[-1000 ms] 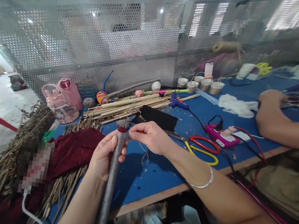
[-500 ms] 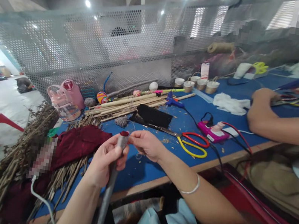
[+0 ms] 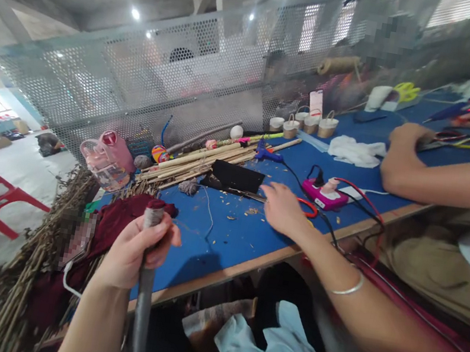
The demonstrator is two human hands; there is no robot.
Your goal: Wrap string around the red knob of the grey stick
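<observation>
In my left hand (image 3: pixel 132 249) is a grey stick (image 3: pixel 142 316), held upright, its upper end wound with grey yarn and topped with dark red material. The fingers are wrapped around it just below the top. My right hand (image 3: pixel 284 209) is over the scissors (image 3: pixel 311 208) with its fingers stretched out, covering part of the handles. Beside those fingertips lies a black cloth piece (image 3: pixel 235 177). Loose grey yarn (image 3: pixel 211 211) trails across the blue table from a small grey yarn ball (image 3: pixel 188 187).
Dark red cloth (image 3: pixel 113 219) and dry stalks (image 3: pixel 21 266) lie on the left. Behind are wooden sticks (image 3: pixel 201 161), a blue glue gun (image 3: pixel 268 153) and small pots (image 3: pixel 290 128). A purple power strip (image 3: pixel 324 196) with cords sits right, near a co-worker's arm (image 3: pixel 450 181).
My right hand has left the stick's top and moved right to the scissors. My left hand has shifted left and slightly down with the stick. The loose yarn now lies on the table.
</observation>
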